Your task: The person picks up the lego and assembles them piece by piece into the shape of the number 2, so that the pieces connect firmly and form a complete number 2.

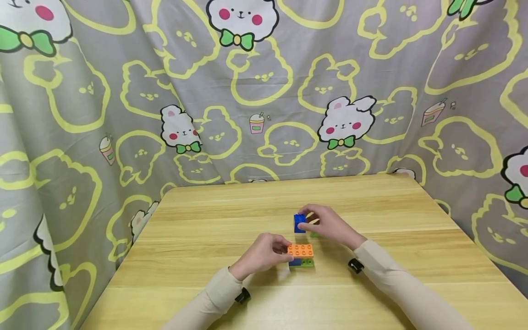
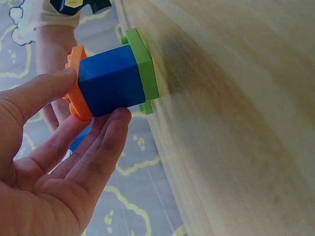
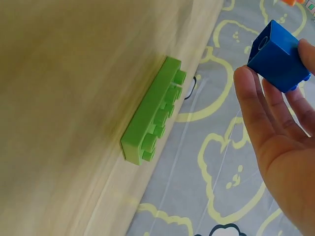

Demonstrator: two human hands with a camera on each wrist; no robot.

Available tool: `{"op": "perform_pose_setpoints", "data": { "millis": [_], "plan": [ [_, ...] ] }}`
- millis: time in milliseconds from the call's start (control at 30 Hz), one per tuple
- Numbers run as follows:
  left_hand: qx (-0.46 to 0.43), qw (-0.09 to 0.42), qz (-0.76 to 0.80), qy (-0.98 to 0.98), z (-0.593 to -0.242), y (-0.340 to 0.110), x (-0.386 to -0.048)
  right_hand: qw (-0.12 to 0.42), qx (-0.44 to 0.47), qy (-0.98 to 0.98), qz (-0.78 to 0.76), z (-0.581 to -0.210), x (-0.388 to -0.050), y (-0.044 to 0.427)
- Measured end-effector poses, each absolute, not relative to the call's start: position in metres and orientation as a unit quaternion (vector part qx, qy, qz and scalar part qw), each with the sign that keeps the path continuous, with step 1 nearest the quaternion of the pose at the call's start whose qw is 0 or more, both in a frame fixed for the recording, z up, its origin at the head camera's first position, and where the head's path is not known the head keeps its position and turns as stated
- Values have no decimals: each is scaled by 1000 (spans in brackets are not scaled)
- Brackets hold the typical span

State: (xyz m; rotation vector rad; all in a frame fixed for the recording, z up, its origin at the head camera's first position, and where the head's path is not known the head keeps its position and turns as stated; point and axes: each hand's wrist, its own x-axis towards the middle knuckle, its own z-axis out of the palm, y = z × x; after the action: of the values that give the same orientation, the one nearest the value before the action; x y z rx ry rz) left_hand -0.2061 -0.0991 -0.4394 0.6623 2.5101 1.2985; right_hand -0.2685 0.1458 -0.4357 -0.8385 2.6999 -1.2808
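My left hand (image 1: 266, 251) pinches a flat orange brick (image 1: 300, 250), thumb on one face and fingers against its edge. The orange brick sits on a blue brick (image 2: 110, 81), which stands on a flat green brick (image 2: 143, 69) low at the tabletop. Fingertips of that hand also reach the blue brick's side. Farther back, my right hand (image 1: 330, 224) holds another blue brick (image 3: 279, 56) between thumb and fingers, raised above the table. Its hollow underside shows in the right wrist view. Below that hand, a second flat green brick (image 3: 153, 110) lies studs up on the table.
The wooden table (image 1: 198, 220) extends around both hands. A patterned curtain (image 1: 288, 91) hangs behind it and along its sides. Each wrist carries a small black device, one under the left sleeve (image 1: 242, 295) and one by the right (image 1: 355, 266).
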Motion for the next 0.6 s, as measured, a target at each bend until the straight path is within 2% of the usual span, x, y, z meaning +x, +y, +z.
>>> {"op": "perform_pose_setpoints", "data": {
  "millis": [600],
  "plan": [
    [225,119,438,862,-440,-99,-206,5,-294,859,-420,-424,-234,154]
  ]
}}
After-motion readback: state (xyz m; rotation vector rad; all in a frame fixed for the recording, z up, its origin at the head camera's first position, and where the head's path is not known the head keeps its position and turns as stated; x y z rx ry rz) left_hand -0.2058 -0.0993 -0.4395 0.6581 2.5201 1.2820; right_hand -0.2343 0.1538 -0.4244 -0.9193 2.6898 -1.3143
